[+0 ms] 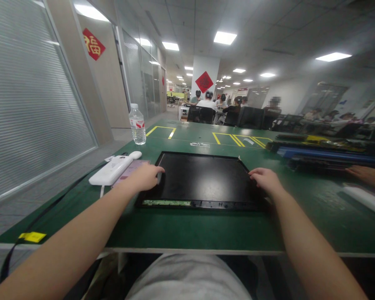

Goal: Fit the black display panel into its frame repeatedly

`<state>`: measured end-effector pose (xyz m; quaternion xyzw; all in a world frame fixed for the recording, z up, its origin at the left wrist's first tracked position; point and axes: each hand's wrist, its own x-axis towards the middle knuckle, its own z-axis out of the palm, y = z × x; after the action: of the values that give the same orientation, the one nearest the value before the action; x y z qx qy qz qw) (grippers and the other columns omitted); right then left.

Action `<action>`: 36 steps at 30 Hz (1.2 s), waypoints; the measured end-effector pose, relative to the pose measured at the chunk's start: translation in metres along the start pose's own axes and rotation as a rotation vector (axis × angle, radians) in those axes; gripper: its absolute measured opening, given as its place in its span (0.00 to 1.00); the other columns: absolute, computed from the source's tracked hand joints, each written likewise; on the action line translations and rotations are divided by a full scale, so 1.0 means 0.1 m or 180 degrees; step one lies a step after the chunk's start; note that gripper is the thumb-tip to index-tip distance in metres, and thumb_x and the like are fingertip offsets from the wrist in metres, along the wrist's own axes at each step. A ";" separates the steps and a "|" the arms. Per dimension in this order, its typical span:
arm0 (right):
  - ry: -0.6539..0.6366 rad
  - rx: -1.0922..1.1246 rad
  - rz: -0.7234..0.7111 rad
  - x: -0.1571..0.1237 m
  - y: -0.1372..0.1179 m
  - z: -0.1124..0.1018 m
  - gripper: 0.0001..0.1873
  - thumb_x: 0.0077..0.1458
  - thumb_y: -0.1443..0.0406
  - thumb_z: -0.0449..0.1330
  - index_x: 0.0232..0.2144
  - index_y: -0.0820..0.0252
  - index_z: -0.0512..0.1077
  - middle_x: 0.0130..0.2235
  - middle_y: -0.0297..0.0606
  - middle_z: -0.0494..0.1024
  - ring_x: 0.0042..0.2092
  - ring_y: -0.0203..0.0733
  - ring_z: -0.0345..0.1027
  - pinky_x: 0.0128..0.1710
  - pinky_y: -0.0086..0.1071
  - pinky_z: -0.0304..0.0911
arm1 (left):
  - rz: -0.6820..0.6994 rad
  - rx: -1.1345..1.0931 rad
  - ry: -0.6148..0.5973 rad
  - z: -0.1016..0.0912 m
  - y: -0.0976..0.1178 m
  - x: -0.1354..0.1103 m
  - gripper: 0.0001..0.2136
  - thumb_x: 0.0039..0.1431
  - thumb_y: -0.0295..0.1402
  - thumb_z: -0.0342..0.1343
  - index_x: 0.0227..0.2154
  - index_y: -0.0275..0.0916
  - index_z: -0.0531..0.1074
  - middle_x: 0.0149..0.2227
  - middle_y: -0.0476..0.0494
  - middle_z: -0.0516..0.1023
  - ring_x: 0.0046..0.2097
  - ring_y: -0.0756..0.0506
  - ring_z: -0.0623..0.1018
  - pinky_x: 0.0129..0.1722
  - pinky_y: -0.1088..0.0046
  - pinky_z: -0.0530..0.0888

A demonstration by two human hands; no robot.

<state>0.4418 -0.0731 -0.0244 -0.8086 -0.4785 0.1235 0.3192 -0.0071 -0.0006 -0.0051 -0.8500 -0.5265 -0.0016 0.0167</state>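
Observation:
A black display panel lies face up on the green table in front of me. A narrow green circuit board shows along the left part of its near edge. My left hand grips the panel's left edge, thumb on top and the other fingers mostly hidden beneath the side. At the opposite edge, my right hand holds the frame between thumb and fingers, closer to its far corner. The undersides of both grips are hidden.
Left of the panel are a white handheld device with a cable, a pinkish sheet and a water bottle. Black and blue parts are stacked at right, near another person's hand. The table's front edge runs before me.

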 end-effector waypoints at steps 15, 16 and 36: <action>0.0010 -0.0035 0.0006 0.00 0.00 0.00 0.12 0.51 0.70 0.59 0.35 0.60 0.82 0.33 0.38 0.83 0.21 0.33 0.68 0.26 0.27 0.64 | -0.0112 -0.0609 0.0066 -0.02 -0.11 0.01 0.29 0.51 0.19 0.51 0.54 0.48 0.78 0.46 0.41 0.81 0.47 0.40 0.80 0.45 0.71 0.73; 0.0011 -0.0046 0.0005 0.00 0.00 0.00 0.12 0.51 0.70 0.59 0.35 0.59 0.82 0.33 0.37 0.83 0.21 0.33 0.68 0.26 0.27 0.64 | -0.0121 -0.0655 0.0075 -0.02 -0.12 0.01 0.28 0.51 0.19 0.51 0.53 0.48 0.78 0.46 0.41 0.81 0.47 0.40 0.79 0.45 0.71 0.73; 0.0018 0.0133 0.0055 0.08 0.10 0.02 0.14 0.48 0.69 0.58 0.35 0.59 0.82 0.34 0.38 0.84 0.21 0.33 0.67 0.25 0.27 0.64 | 0.0137 -0.0478 0.0035 -0.01 -0.08 0.02 0.28 0.46 0.17 0.50 0.49 0.44 0.79 0.52 0.41 0.79 0.56 0.38 0.76 0.54 0.67 0.70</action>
<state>0.4513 -0.0691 -0.0314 -0.8062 -0.4679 0.1339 0.3364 -0.0131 0.0043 -0.0035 -0.8600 -0.5064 -0.0453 -0.0442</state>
